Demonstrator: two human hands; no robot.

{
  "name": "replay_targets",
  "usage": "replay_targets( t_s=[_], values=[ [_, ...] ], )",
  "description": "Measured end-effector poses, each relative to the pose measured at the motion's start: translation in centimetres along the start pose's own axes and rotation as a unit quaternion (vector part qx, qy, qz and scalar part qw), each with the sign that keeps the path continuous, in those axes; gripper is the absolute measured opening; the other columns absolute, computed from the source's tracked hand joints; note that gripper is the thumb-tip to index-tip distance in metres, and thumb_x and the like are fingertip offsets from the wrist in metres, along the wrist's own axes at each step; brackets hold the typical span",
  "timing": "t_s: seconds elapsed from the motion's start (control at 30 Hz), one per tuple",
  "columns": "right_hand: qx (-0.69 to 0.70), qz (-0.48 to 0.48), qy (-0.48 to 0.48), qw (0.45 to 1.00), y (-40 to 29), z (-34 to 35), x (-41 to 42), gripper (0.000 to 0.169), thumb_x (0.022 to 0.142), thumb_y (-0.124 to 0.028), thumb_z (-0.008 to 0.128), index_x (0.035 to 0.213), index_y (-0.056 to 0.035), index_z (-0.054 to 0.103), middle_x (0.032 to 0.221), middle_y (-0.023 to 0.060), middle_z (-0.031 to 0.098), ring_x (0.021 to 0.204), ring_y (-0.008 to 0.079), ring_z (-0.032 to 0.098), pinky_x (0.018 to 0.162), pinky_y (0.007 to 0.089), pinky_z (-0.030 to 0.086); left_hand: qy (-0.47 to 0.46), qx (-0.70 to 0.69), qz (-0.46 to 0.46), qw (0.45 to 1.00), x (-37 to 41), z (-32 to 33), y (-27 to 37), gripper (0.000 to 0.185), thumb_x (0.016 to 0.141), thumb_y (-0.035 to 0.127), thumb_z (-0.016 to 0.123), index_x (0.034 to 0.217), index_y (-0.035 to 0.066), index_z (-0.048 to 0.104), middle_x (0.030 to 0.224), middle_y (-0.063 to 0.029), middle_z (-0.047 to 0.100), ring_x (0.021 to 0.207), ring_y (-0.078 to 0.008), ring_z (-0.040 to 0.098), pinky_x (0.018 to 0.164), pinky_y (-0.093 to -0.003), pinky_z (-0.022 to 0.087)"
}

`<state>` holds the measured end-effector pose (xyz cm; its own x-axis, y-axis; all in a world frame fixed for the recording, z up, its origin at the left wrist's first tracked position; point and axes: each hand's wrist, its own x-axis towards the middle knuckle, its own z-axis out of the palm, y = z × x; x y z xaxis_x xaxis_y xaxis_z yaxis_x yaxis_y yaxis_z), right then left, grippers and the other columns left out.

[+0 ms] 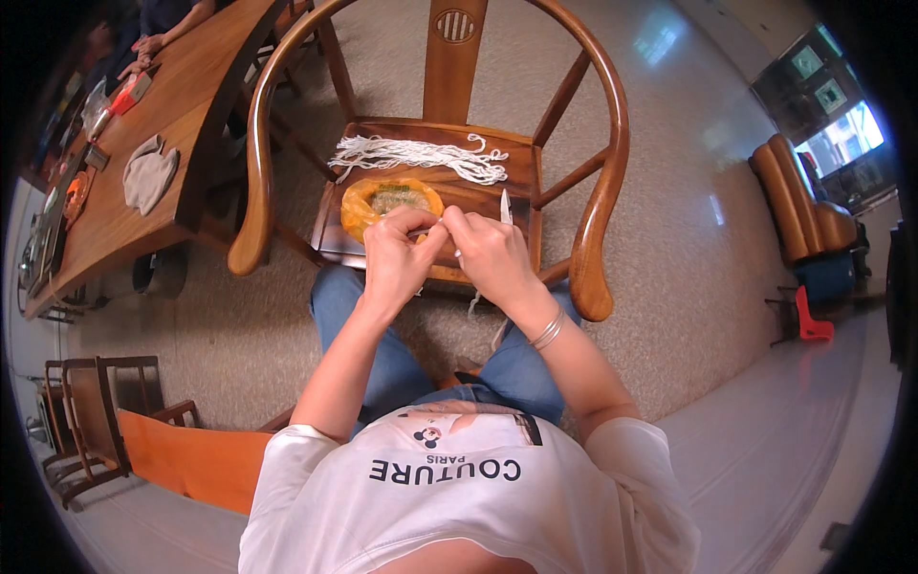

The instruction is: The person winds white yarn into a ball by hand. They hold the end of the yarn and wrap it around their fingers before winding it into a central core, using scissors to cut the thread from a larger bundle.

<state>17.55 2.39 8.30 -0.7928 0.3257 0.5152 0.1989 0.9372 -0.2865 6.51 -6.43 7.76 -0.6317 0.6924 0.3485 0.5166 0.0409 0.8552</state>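
My left hand (400, 247) and my right hand (488, 247) meet over the front of a wooden armchair's seat (459, 190). Both pinch a thin white strand, probably cord, between the fingertips; a bit of white shows under my right fingers. Just beyond my left hand sits an open orange plastic bag (358, 208) with small greenish contents. A bundle of white cords (423, 158) lies across the rear of the seat. Beside my right hand a pointed metal blade (505, 204), of scissors or a knife, sticks out; its other end is hidden.
The chair's curved armrests (259, 143) rise on both sides of the seat. To the left stands a long wooden table (172, 93) with a light cloth (150, 174), a red box (131, 93) and other items; a person's hands (149, 46) rest at its far edge.
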Motion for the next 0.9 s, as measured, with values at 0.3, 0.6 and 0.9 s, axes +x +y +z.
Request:
replay_targets(
  t_s=[0.3,0.6,0.9],
  values=[
    [0.072,-0.010,0.179,0.981,1.0,2.6,-0.4,0.017,0.069,0.003,0.060,0.085,-0.0030,0.057,0.084,0.0106,0.057,0.070,0.0267,0.062,0.057,0.0341,0.051,-0.053,-0.188,-0.141,0.970,-0.1,0.7,-2.5,0.015,0.078,0.011,0.062,0.078,-0.004,0.065,0.070,-0.0010,0.061,0.065,-0.0034,0.051,0.055,-0.0206,0.042],
    [0.483,0.273,0.046,0.831,0.9,2.7,-1.7,0.009,0.081,0.000,0.060,0.089,0.0053,0.059,0.096,0.0082,0.055,0.071,0.0130,0.062,0.061,0.0232,0.049,-0.037,-0.172,-0.105,0.979,-1.5,1.7,-3.8,0.011,0.081,0.008,0.063,0.082,-0.003,0.064,0.077,-0.0002,0.061,0.066,-0.0036,0.051,0.057,-0.0182,0.040],
    [0.510,0.351,-0.029,0.785,1.2,1.6,-2.2,0.011,0.083,-0.003,0.057,0.092,0.0040,0.056,0.082,0.0099,0.063,0.073,0.0120,0.062,0.063,0.0219,0.048,-0.050,-0.075,0.002,0.996,-2.6,1.4,-2.3,0.009,0.080,0.006,0.063,0.085,-0.002,0.063,0.076,-0.0049,0.058,0.065,-0.0100,0.055,0.060,-0.0217,0.042]
  ],
)
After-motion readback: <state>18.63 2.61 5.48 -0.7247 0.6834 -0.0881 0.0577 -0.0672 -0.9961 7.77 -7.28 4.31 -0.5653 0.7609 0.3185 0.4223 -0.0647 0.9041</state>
